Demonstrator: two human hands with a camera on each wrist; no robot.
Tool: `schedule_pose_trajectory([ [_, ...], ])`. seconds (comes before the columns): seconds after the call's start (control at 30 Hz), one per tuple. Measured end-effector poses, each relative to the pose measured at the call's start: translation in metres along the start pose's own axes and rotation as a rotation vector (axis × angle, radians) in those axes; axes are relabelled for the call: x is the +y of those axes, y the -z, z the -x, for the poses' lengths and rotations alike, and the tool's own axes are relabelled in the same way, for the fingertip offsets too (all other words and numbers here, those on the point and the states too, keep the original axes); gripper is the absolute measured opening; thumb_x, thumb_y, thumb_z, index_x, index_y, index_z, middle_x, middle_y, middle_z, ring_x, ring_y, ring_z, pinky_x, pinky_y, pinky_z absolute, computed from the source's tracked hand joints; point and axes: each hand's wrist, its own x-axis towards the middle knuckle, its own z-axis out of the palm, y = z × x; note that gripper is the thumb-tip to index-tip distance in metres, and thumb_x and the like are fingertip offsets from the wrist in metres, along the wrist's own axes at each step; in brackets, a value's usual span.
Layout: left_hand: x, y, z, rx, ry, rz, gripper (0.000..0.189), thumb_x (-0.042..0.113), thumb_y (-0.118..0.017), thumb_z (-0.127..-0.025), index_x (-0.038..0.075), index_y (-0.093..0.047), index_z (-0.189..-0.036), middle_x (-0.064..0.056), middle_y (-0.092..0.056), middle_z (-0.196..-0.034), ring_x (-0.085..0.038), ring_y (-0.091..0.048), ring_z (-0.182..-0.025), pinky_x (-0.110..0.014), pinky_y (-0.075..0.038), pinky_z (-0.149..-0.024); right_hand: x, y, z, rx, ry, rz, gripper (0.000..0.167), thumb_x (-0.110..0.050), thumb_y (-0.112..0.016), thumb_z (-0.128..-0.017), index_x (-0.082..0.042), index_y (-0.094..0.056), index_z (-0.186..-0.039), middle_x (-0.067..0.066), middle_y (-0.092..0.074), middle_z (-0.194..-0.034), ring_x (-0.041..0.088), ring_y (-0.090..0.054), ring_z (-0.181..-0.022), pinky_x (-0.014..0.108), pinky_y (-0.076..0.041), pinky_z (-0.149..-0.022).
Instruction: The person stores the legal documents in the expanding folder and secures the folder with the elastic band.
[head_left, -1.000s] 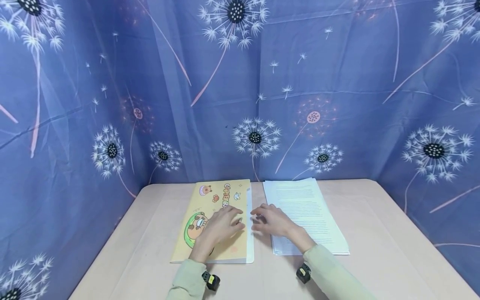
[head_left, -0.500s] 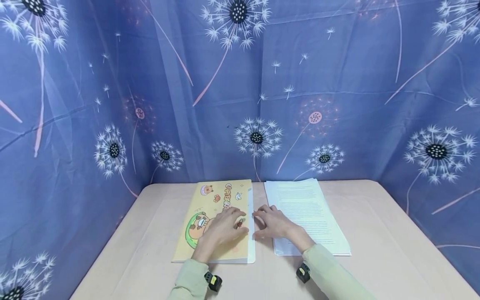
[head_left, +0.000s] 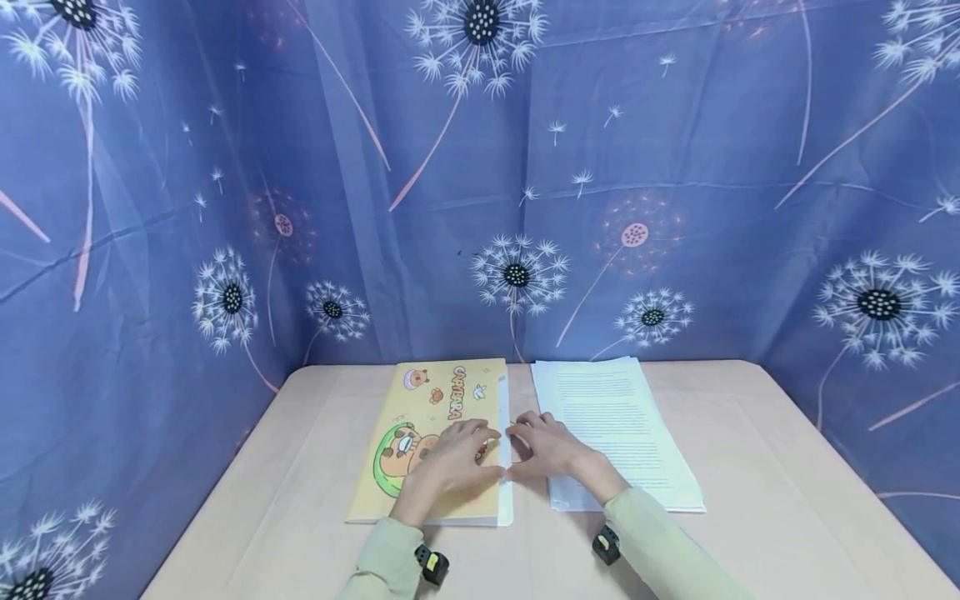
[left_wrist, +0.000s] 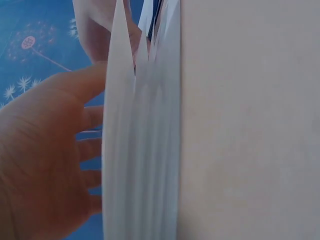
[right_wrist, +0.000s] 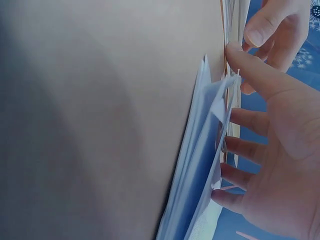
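A yellow folder with capybara cartoons lies closed on the table, a pale strip along its right edge. Over its cover rests my left hand, fingers spread and thumb stretched toward that edge. In the left wrist view the folder's bottom edge shows several layered pockets, and the left thumb lies on the top one. My right hand is at the folder's right edge, its thumb and fingertips near those of the left. In the right wrist view, its other fingers overlap the paper stack.
Right of the folder is the stack of printed sheets, partly under the right forearm. A narrow strip of pinkish table separates the two. A blue dandelion-print curtain stands behind the table and along its sides.
My left hand has slid slightly right over the cover, bringing its fingertips to the folder's right edge, close to my right hand. The right hand has barely moved; the folder stays closed.
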Motion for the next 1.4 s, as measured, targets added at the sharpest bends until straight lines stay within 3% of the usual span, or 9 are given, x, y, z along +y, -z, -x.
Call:
schedule_pose_trajectory([
  [0.17, 0.003, 0.001, 0.002, -0.025, -0.008, 0.004, 0.076, 0.071, -0.059, -0.082, 0.029, -0.050, -0.145, -0.004, -0.035, -0.160, -0.033, -0.029, -0.148, -0.071, -0.027, -0.108, 0.001, 0.000, 0.001, 0.004, 0.004, -0.016, 0.074, -0.053, -0.076, -0.078, -0.013, -0.058, -0.138, 0.012, -0.052, -0.140, 0.037, -0.049, -0.121, 0.057, -0.043, -0.100],
  [0.4, 0.004, 0.000, 0.002, -0.078, -0.059, -0.020, 0.081, 0.076, -0.054, -0.081, 0.028, -0.049, -0.146, -0.007, -0.031, -0.162, -0.036, -0.025, -0.149, -0.059, -0.017, -0.120, 0.001, -0.001, 0.002, -0.004, 0.005, -0.025, 0.071, -0.048, -0.076, -0.079, -0.013, -0.058, -0.138, 0.011, -0.051, -0.140, 0.034, -0.048, -0.121, 0.057, -0.041, -0.102],
  [0.7, 0.004, 0.003, 0.002, -0.107, -0.053, 0.029, 0.058, 0.058, -0.061, -0.083, 0.030, -0.060, -0.134, -0.007, -0.032, -0.162, -0.037, -0.021, -0.151, -0.059, -0.011, -0.121, 0.002, -0.001, 0.001, -0.019, -0.009, -0.027, 0.076, -0.055, -0.076, -0.077, -0.015, -0.057, -0.139, 0.011, -0.050, -0.142, 0.035, -0.047, -0.125, 0.057, -0.040, -0.104],
  [0.93, 0.002, 0.007, -0.001, -0.014, -0.081, 0.006, 0.057, 0.069, -0.057, -0.085, 0.029, -0.062, -0.124, -0.009, -0.036, -0.159, -0.038, -0.027, -0.148, -0.060, -0.016, -0.120, 0.003, -0.001, 0.000, -0.002, 0.013, -0.012, 0.076, -0.058, -0.076, -0.076, -0.015, -0.059, -0.136, 0.012, -0.052, -0.139, 0.037, -0.049, -0.122, 0.057, -0.042, -0.100],
  [1.07, 0.003, 0.009, -0.003, 0.066, -0.074, 0.010, 0.048, 0.066, -0.057, -0.088, 0.028, -0.063, -0.117, -0.004, -0.043, -0.155, -0.033, -0.035, -0.144, -0.056, -0.019, -0.120, 0.002, 0.000, 0.000, -0.010, 0.003, -0.019, 0.075, -0.056, -0.076, -0.077, -0.015, -0.059, -0.137, 0.011, -0.051, -0.140, 0.037, -0.048, -0.123, 0.057, -0.042, -0.100],
  [1.17, 0.005, 0.013, -0.003, 0.133, -0.050, 0.038, 0.040, 0.059, -0.060, -0.090, 0.025, -0.064, -0.112, 0.001, -0.052, -0.142, -0.027, -0.048, -0.132, -0.052, -0.027, -0.117, 0.001, 0.000, 0.001, -0.017, -0.003, -0.022, 0.074, -0.055, -0.076, -0.077, -0.015, -0.059, -0.137, 0.011, -0.051, -0.140, 0.037, -0.047, -0.123, 0.057, -0.041, -0.101],
  [1.3, 0.006, 0.021, -0.004, 0.243, -0.026, 0.074, 0.021, 0.042, -0.064, -0.090, 0.023, -0.063, -0.099, 0.004, -0.058, -0.120, -0.017, -0.056, -0.099, -0.044, -0.045, -0.094, 0.001, 0.000, 0.002, -0.019, -0.004, -0.022, 0.073, -0.054, -0.076, -0.077, -0.015, -0.059, -0.137, 0.011, -0.051, -0.140, 0.037, -0.047, -0.123, 0.056, -0.041, -0.101],
  [1.4, 0.006, 0.026, -0.004, 0.292, -0.009, 0.083, 0.011, 0.030, -0.064, -0.086, 0.023, -0.062, -0.093, 0.003, -0.058, -0.112, -0.014, -0.053, -0.086, -0.037, -0.046, -0.076, 0.000, 0.001, 0.002, -0.024, -0.007, -0.024, 0.073, -0.054, -0.076, -0.078, -0.015, -0.059, -0.137, 0.011, -0.051, -0.141, 0.037, -0.047, -0.123, 0.056, -0.041, -0.101],
])
